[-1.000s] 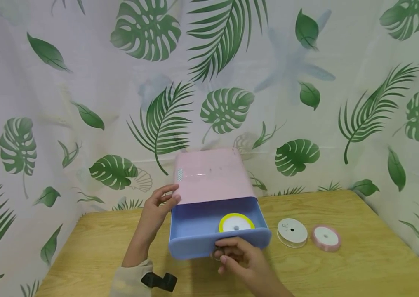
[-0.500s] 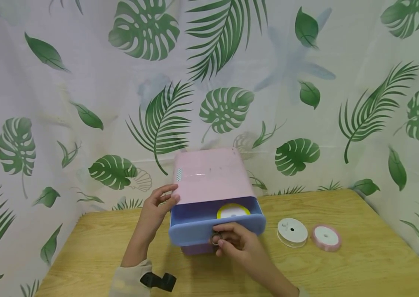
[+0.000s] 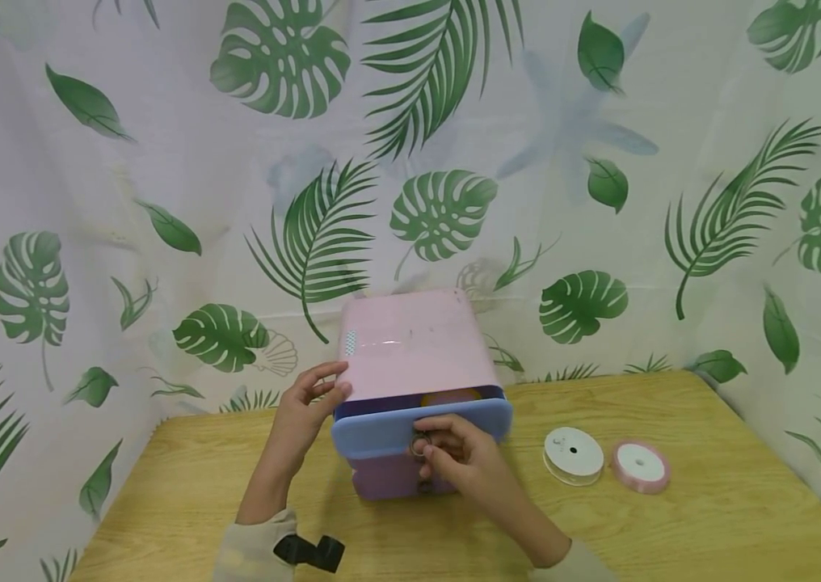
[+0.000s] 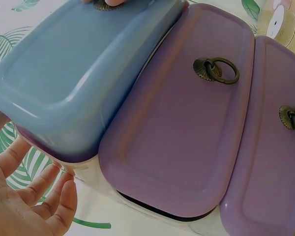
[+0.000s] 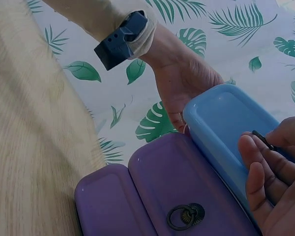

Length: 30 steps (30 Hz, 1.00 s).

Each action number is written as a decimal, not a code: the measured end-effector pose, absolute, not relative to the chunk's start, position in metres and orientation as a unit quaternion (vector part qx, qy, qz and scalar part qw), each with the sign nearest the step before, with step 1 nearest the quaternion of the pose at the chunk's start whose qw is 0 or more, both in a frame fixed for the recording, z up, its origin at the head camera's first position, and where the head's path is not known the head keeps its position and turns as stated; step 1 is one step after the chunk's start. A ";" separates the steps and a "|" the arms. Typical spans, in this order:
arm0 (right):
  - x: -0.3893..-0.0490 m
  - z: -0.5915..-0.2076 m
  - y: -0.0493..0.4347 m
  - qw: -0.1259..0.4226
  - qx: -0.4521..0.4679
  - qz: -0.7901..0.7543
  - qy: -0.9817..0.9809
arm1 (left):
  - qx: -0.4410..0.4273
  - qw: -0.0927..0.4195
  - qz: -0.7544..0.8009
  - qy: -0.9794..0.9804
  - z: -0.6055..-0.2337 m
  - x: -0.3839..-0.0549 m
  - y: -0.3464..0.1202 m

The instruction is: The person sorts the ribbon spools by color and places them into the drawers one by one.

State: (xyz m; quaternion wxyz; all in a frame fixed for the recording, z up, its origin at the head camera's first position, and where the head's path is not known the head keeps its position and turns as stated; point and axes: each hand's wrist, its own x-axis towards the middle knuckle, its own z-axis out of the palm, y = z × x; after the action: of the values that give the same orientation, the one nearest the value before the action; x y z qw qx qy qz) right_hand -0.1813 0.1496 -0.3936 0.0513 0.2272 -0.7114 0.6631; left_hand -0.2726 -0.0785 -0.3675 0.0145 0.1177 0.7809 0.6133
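A small pink-topped drawer cabinet stands on the table, its blue top drawer pulled out a little. My right hand pinches the ring pull on that drawer between thumb and fingers. Through the narrow gap above the drawer front shows part of a yellow-rimmed spool; the rest is hidden inside. My left hand rests against the cabinet's left side, thumb and fingertips at the top edge. Below the blue drawer, the left wrist view shows two purple drawers, both pushed in, with bronze ring pulls.
Right of the cabinet, a white ribbon spool and a pink ribbon spool lie on the wooden table. A leaf-patterned cloth hangs close behind the cabinet.
The blue drawer has slid back into the cabinet, most of the way, with my right hand moving forward on its ring. The yellow-rimmed spool has gone largely under the top. My left hand stays put.
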 end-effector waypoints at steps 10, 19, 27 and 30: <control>-0.188 -0.396 0.151 0.039 0.208 0.658 -0.722 | 0.117 0.022 0.618 0.777 -0.369 -0.271 -0.077; -0.198 -0.398 0.149 0.024 0.204 0.671 -0.713 | 0.122 0.025 0.630 0.767 -0.369 -0.270 -0.080; -0.202 -0.398 0.151 0.023 0.215 0.671 -0.710 | 0.119 0.032 0.631 0.766 -0.367 -0.272 -0.081; -0.203 -0.398 0.152 0.019 0.217 0.674 -0.706 | 0.121 0.037 0.629 0.767 -0.366 -0.272 -0.081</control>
State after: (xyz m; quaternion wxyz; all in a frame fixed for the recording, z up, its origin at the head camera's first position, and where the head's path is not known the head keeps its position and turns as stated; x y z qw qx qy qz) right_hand -0.2029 0.1518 -0.3985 0.0188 0.2169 -0.7060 0.6739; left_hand -0.2723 -0.0810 -0.3663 0.0368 0.1207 0.7667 0.6295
